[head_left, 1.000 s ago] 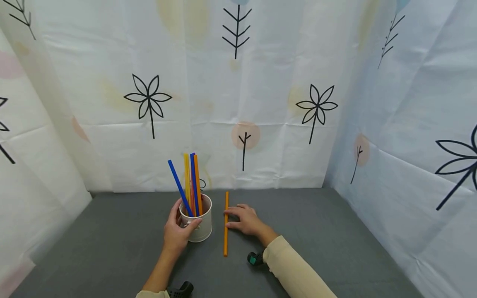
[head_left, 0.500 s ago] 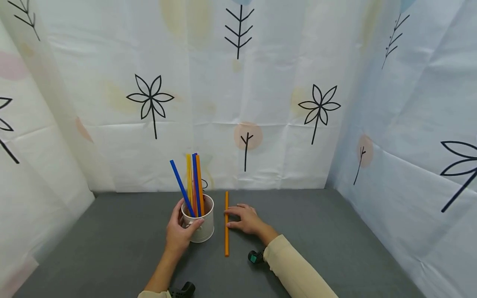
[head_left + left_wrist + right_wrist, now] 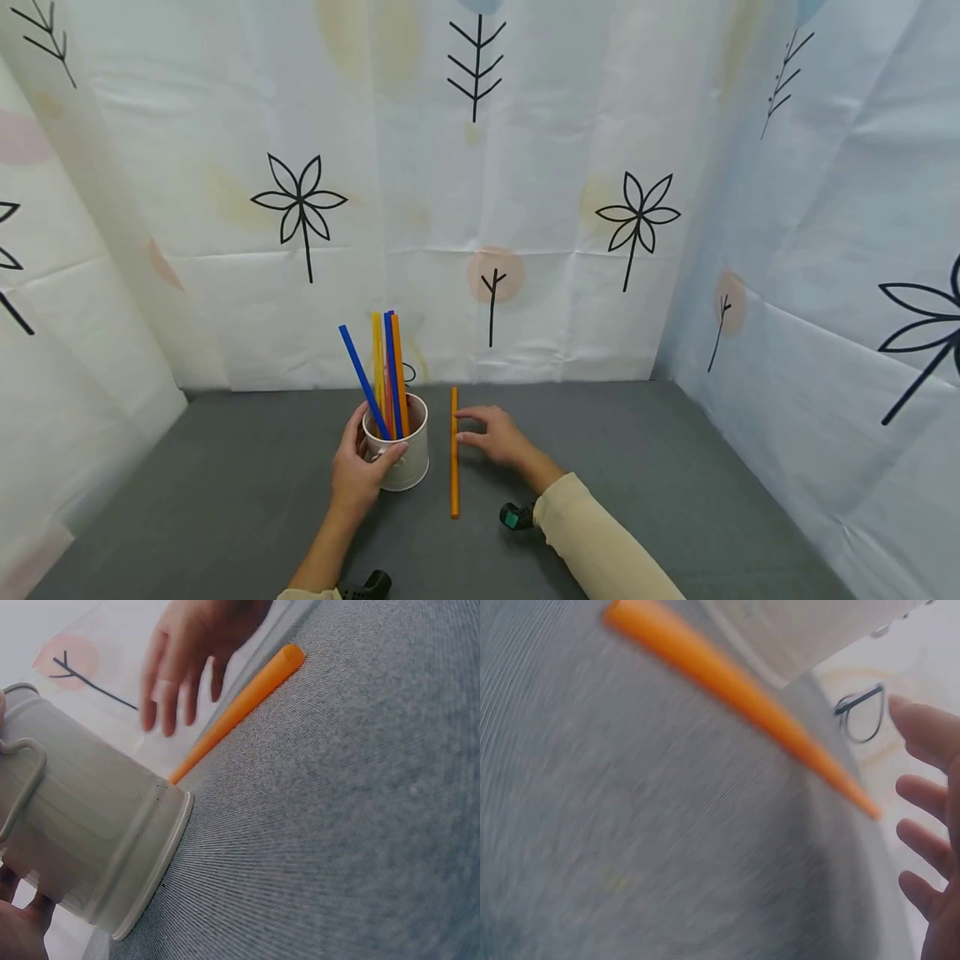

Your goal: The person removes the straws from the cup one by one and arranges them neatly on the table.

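Note:
In the head view my left hand [image 3: 357, 473] grips a white mug [image 3: 408, 462] with a wire-like handle, thumb along its near side. Several straws stand in the mug: a blue straw [image 3: 358, 371] leaning left, and yellow, red, blue and orange ones more upright. To its right an orange straw [image 3: 454, 475] lies lengthwise on the grey cloth. Beside that straw is my right hand [image 3: 498, 437], thumb and fingers spread. The left wrist view shows this right hand [image 3: 199, 656] raised over the cloth, holding nothing, its fingers pointing down near the straw [image 3: 247, 705].
A grey cloth [image 3: 615, 500] covers the table. White curtains [image 3: 555, 333] printed with plants stand behind it and along both sides. Black wrist cameras, such as the right one [image 3: 516, 517], sit under the forearms.
My right hand has come up off the orange straw and its fingers have spread. The straw stays in its place, and the left hand keeps its grip on the mug.

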`<state>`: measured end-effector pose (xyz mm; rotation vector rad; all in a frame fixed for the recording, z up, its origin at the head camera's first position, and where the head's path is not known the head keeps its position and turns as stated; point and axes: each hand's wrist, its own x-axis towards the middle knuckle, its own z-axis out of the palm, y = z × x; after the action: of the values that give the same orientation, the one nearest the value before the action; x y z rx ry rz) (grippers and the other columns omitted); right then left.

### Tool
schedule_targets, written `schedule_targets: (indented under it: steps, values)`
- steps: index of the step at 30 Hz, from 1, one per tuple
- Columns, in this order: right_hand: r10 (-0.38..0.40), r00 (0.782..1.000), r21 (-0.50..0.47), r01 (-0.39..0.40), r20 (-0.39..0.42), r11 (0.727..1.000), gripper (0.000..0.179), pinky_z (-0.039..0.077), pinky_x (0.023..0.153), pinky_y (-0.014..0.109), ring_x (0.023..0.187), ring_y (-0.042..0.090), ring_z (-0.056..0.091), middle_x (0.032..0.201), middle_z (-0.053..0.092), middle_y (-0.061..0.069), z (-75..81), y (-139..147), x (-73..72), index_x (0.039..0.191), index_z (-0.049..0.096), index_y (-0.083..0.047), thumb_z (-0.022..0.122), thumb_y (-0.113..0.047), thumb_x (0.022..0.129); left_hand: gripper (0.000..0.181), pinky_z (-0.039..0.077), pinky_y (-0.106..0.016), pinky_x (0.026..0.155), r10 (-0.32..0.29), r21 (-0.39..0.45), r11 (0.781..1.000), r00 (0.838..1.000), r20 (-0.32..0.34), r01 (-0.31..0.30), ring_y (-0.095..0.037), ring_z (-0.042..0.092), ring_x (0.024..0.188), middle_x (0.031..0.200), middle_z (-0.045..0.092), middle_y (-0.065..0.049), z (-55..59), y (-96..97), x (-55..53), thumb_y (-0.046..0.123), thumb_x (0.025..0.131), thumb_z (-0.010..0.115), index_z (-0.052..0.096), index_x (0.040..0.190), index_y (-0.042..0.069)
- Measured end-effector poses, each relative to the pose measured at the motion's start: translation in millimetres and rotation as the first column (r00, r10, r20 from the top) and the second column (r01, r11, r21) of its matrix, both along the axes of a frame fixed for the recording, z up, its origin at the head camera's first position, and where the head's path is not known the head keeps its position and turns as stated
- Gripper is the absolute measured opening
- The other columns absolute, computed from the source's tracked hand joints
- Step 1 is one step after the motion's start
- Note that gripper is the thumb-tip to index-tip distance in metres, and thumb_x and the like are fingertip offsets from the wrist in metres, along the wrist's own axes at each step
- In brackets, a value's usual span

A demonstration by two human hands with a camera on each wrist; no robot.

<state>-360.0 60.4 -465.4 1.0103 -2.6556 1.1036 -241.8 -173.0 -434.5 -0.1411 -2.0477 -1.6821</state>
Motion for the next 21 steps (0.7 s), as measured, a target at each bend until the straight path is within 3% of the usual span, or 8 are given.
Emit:
schedule_targets:
  steps: [3,5,12,21]
  values:
    - [-0.013,0.999,-0.084,0.015,0.029,0.996,0.038,0.044,0.099,0.05,0.116,0.031,0.057,0.123,0.064,0.011,13.5,-3,1.1,0.124,0.065,-0.004,0.069,-0.022,0.092,0.079,0.035,-0.044,0.107,0.001,0.002,1.0,1.0,0.003,-0.001,-0.038,0.044,0.129,0.141,0.045,-0.027,0.5,0.1,0.0,0.003,0.08,0.078,0.035,0.147,-0.003]
    - [-0.003,1.0,-0.123,0.006,0.026,0.992,0.037,0.044,0.097,0.052,0.114,0.032,0.058,0.122,0.065,0.012,24.7,-6,2.4,0.124,0.064,-0.003,0.068,-0.022,0.093,0.08,0.033,-0.052,0.107,-0.004,0.009,1.0,1.0,0.0,0.004,-0.039,0.044,0.13,0.141,0.044,-0.028,0.4,0.2,-0.2,0.002,0.08,0.078,0.035,0.146,-0.003]
    - [0.022,1.0,-0.139,-0.021,0.008,0.99,0.038,0.044,0.098,0.049,0.115,0.03,0.058,0.123,0.064,0.012,61.0,-20,2.9,0.127,0.062,-0.007,0.067,-0.023,0.094,0.08,0.033,-0.053,0.107,-0.008,0.017,1.0,1.0,-0.003,0.008,-0.039,0.043,0.13,0.142,0.044,-0.028,-0.7,0.1,-0.9,0.002,0.08,0.078,0.034,0.146,-0.004]
    - [0.018,0.999,-0.202,-0.009,0.046,0.979,0.04,0.045,0.098,0.044,0.112,0.026,0.059,0.12,0.065,0.012,86.8,-41,4.9,0.131,0.059,-0.009,0.067,-0.023,0.094,0.08,0.033,-0.048,0.109,-0.004,0.026,1.0,1.0,0.02,0.004,-0.036,0.043,0.131,0.143,0.043,-0.027,-1.4,0.6,-1.0,0.003,0.081,0.078,0.034,0.147,-0.003]
